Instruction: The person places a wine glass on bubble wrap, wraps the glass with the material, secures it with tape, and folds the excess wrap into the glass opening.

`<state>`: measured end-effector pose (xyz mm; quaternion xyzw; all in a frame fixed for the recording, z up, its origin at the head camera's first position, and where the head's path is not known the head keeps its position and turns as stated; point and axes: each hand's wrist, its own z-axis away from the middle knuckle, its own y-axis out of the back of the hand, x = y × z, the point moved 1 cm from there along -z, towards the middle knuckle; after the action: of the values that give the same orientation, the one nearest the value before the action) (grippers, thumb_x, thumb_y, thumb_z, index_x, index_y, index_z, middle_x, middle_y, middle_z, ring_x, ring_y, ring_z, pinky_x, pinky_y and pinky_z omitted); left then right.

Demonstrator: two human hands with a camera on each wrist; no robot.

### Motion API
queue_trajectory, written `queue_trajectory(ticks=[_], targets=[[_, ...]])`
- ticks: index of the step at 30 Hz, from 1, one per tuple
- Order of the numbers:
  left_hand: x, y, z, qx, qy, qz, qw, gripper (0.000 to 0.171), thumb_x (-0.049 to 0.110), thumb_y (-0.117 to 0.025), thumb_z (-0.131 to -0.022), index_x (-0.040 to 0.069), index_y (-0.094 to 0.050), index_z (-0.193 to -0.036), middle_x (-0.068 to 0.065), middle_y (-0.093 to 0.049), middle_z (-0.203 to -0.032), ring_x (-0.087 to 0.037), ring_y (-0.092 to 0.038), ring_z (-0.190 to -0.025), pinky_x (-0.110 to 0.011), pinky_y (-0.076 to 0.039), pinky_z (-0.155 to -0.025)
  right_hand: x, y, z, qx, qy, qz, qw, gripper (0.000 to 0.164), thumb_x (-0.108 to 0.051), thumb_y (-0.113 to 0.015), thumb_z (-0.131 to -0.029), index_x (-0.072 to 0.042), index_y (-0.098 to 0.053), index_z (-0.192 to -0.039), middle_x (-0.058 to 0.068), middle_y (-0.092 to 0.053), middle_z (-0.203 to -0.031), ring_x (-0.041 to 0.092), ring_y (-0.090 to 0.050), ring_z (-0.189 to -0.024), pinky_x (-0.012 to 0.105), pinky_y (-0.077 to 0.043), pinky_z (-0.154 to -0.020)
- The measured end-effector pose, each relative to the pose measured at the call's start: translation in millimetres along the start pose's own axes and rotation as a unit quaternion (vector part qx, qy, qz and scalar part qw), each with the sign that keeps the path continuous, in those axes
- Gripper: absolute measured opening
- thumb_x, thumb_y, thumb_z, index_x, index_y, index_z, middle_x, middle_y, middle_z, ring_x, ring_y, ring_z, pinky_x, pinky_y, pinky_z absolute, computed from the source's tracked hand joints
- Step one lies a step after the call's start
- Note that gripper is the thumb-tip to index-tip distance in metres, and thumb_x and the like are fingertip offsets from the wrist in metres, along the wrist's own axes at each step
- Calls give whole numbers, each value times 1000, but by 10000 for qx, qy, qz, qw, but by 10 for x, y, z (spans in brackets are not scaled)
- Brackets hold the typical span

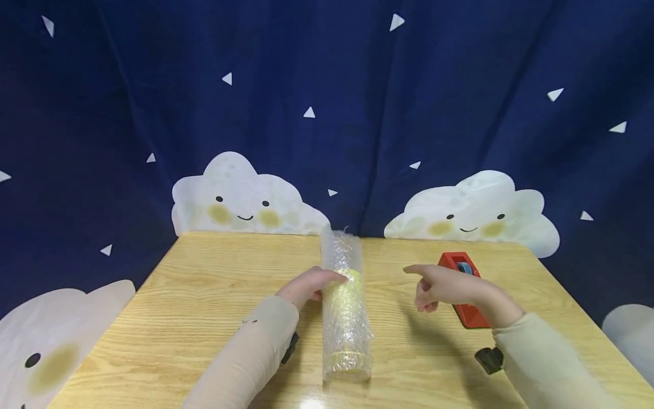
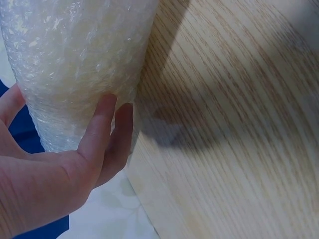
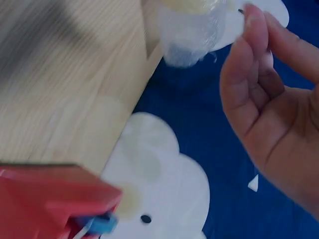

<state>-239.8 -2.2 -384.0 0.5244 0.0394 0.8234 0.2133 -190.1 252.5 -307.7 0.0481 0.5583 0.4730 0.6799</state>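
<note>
A yellow cylinder point(image 1: 347, 324) wrapped in clear bubble wrap point(image 1: 341, 250) lies lengthwise on the wooden table, near its middle. My left hand point(image 1: 310, 284) holds it from the left side. In the left wrist view, the left hand point(image 2: 60, 169) has its fingers bent against the bubble wrap point(image 2: 79, 59). To the right of the roll, my right hand point(image 1: 441, 286) is raised above the table, apart from the wrap. Thumb and forefinger of the right hand point(image 3: 279, 104) come close together at the tips; whether anything thin is between them is unclear.
A red tape dispenser point(image 1: 471, 315) with a blue core stands on the table beyond and beneath the right hand, partly hidden by it. The wooden table point(image 1: 219, 267) ends at a dark blue curtain point(image 1: 286, 57) printed with clouds and triangles.
</note>
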Motion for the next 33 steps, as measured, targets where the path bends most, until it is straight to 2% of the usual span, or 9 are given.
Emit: queue_trajectory(ticks=[3,8,13,22,29,33], targets=[[-10,3,-4,-2,6,25,10000,80,28,-69,-78,-8,-31,-139,-21,-38,-142,-31,-49,-119,-43,-47,-95,-92,-38,-184,29,306,-149,9994,63,-13,-59,-90,6,-24,-139,6,-56,-72,18,-52,-67,31,-48,-66],[-27,9,-15,-10,0,-77,10000,78,30,-70,-78,-8,-35,-136,-20,-42,-138,-30,-51,-115,-42,-48,-94,-106,-156,-511,328,803,-368,9956,42,-19,-50,-96,6,-34,-126,2,-52,-69,15,-49,-62,28,-45,-59],[-40,13,-27,-109,-6,-140,9998,77,32,-69,-79,-8,-36,-135,-19,-44,-136,-30,-52,-114,-42,-48,-94,-72,-299,-745,404,954,-661,9924,34,-15,-46,-97,7,-34,-120,0,-49,-64,11,-44,-56,24,-40,-53],[-39,33,-47,-142,-106,-123,9998,70,32,-68,-79,-8,-41,-130,-17,-51,-128,-28,-56,-108,-42,-48,-93,-84,-436,-966,240,1158,-1197,9857,21,-10,-39,-98,6,-33,-112,-1,-45,-62,9,-40,-54,20,-34,-52],[-31,35,-48,-209,-122,-70,9997,70,31,-68,-79,-8,-40,-131,-18,-51,-127,-28,-56,-108,-43,-48,-93,-47,-485,-1042,314,1096,-1194,9863,18,-9,-41,-97,3,-35,-108,0,-45,-60,9,-40,-53,20,-33,-50],[-35,37,-53,-183,-116,-55,9997,69,29,-68,-79,-8,-41,-130,-18,-51,-126,-28,-56,-106,-43,-48,-92,-13,-488,-1076,367,1053,-1103,9876,23,-11,-46,-95,4,-35,-109,0,-45,-59,10,-39,-52,21,-32,-50]])
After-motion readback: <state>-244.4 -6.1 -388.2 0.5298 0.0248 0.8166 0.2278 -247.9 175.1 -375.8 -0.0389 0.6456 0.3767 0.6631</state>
